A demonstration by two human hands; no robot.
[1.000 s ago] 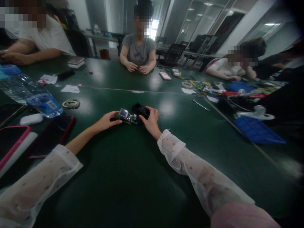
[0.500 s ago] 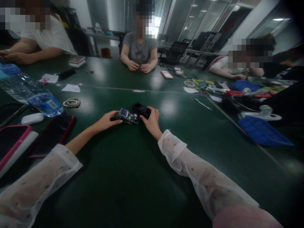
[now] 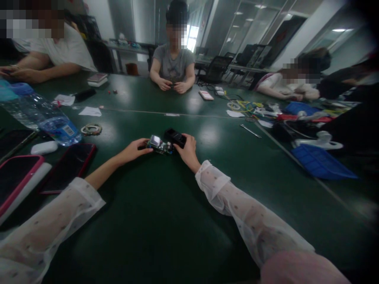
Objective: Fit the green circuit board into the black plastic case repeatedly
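In the middle of the head view, my left hand [image 3: 136,150] grips the left end of a small green circuit board [image 3: 161,147], thumb in front and fingers behind. A little square screen [image 3: 155,140] sits on the board and looks pale. My right hand [image 3: 188,150] is closed on a black plastic case [image 3: 174,137], with a dark rectangular opening in its face. The case lies just behind and to the right of the board. Their near ends almost meet; I cannot tell whether they touch.
Phones [image 3: 69,167], a white earphone case [image 3: 44,147], a water bottle [image 3: 60,128] and bracelets [image 3: 91,129] lie at left. At right are a wrench [image 3: 250,131], a blue tray [image 3: 322,162] and tangled cables [image 3: 247,106]. Other people sit around the green table [image 3: 142,232].
The board's screen has turned from dark bluish to pale. My view has shifted slightly. Both hands keep their holds, with little other movement.
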